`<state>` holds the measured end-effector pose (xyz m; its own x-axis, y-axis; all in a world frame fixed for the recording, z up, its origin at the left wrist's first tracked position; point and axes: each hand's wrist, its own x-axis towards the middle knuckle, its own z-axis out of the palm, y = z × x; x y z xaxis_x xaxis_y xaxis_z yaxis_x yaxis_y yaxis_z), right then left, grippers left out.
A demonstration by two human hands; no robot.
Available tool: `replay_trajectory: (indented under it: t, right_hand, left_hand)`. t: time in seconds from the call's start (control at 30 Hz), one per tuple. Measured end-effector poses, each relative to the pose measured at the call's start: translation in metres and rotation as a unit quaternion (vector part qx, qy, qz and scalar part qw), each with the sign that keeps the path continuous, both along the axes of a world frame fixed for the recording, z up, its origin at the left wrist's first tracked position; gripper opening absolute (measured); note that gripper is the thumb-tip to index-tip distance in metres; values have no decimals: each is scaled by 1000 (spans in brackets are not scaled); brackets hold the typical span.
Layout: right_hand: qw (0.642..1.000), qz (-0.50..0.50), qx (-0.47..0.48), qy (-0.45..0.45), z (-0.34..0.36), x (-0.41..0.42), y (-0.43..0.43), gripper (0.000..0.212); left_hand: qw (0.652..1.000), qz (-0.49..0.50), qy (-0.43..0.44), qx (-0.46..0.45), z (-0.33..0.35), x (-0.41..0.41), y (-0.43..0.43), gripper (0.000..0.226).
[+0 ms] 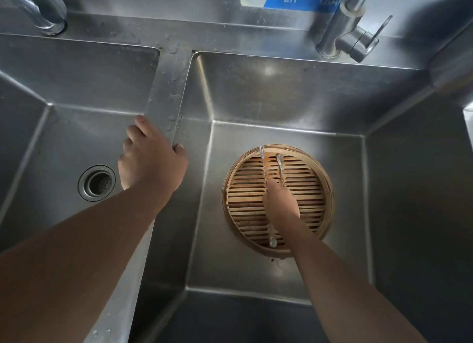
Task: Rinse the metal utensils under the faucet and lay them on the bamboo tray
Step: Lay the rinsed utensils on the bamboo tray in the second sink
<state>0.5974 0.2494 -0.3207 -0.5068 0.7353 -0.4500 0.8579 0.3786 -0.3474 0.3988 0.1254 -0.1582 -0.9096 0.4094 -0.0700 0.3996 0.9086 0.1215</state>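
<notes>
Right hand (pixel 280 206) grips utensils (pixel 263 167) over bamboo tray (pixel 323 189); left hand (pixel 151 161) on divider (pixel 166 91).

Left hand (pixel 151 161) fingers curled, palm down; right hand (pixel 280 204) closed, reaching down.

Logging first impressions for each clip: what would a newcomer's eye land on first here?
The round bamboo tray on the floor of the right sink basin, the one warm colour among grey steel. Over it, the right hand closes on metal utensils whose ends point toward the tray's far rim. The left hand rests on the wet divider between the basins, with the drain in the left basin beside it.
</notes>
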Motion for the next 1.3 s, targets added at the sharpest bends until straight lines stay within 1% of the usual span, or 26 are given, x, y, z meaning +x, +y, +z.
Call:
replay_trajectory:
  t: [0.3,0.43,0.67,0.87,1.1,1.3]
  right_hand:
    - [997,27,-27,-60,-5,4,3,23]
    - [997,19,-36,-58,-6,-4,4,21]
    - [998,21,-5,-58,-6,-2,4,23]
    - [998,34,-12,-54,-8,-1,12,29]
    - [998,23,-18,-51,-16,0,15,19]
    - [999,19,-10,-38,-20,-3,11,22]
  left_hand:
    - [1000,-5,-4,1,3,2,1,86]
    - [1000,-6,-10,5,5,2,1,85]
    - [1000,-5,-11,7,6,2,1,83]
    - [1000,-1,-8,5,5,2,2,83]
    - [1000,-2,-8,5,5,1,2,82]
    - [1000,1,-8,4,6,1,3,80]
